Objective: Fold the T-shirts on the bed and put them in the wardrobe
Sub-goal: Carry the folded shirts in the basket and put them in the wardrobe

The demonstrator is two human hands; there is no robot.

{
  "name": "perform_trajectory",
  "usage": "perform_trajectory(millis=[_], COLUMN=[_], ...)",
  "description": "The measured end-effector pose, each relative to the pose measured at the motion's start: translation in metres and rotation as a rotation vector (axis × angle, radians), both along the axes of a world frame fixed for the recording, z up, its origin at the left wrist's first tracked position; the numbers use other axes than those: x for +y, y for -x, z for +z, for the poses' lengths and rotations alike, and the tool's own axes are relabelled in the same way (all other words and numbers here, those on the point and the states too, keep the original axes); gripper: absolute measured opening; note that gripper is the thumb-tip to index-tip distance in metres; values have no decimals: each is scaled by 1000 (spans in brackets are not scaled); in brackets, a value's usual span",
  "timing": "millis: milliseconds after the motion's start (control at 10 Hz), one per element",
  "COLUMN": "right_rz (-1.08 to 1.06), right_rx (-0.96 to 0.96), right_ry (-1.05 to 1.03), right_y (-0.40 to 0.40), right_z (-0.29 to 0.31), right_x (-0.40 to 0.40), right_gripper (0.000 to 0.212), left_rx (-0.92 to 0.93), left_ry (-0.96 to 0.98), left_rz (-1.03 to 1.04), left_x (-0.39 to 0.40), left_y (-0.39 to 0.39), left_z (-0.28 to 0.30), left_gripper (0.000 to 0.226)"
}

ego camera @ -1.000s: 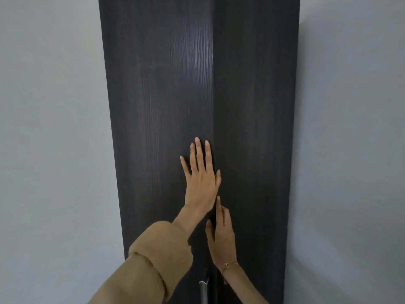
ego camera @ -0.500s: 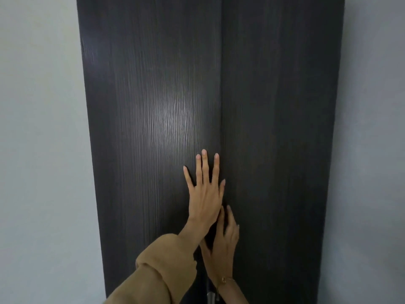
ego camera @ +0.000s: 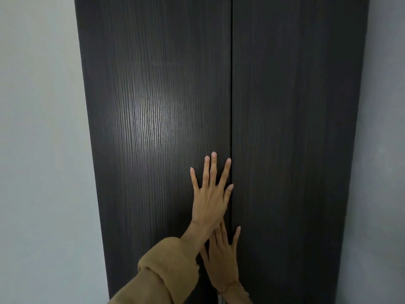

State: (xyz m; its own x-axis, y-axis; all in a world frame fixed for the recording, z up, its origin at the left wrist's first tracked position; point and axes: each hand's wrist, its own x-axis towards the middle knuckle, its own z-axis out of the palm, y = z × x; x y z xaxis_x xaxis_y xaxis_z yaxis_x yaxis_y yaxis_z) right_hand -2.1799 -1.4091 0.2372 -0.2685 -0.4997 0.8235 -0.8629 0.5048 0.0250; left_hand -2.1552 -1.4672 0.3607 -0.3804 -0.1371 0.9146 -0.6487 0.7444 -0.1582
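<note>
Head view: a tall dark wood-grain wardrobe (ego camera: 157, 128) fills the middle of the frame, pale wall on either side. Its two doors meet at a thin vertical seam (ego camera: 231, 84) running from 12 o'clock down to 6 o'clock, the long axis of everything here.

The left hand (ego camera: 210, 194), coming out of a tan sleeve (ego camera: 166, 266) from 7 o'clock, lies flat on the left door, fingers straight and spread, holding nothing, fingertips aimed at 12 o'clock. Its thumb touches the seam.

The right hand (ego camera: 223, 257) sits directly below at 6 o'clock, also flat with straight fingers, gripping nothing, across or just beside the seam; the left wrist partly covers it. A thin bracelet (ego camera: 225, 288) circles its wrist.

No T-shirts or bed are in view. The doors look closed, so the clothes are probably inside already.

The seam lies at 3 o'clock from the left palm, touching its thumb; a sliver of metal handle (ego camera: 219, 300) shows at the bottom edge, nearest the right hand.
</note>
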Motion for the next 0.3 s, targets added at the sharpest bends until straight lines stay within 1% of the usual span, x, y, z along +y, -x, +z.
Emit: perform_trajectory(millis=[100,200,300], right_rz=[-35,85,359], right_rx=[54,67,-122], right_ry=[-18,21,74], right_y=[-6,-9,-7], right_z=[6,8,6], right_x=[7,24,42], right_gripper=[50,53,64], left_rx=[-23,-111,-151], left_ry=[19,-38,-260], left_rz=[-38,-96,-270], left_x=[6,15,24], left_y=[-8,-23,-46], left_z=[-1,-11,-40], left_gripper=[60,58,57])
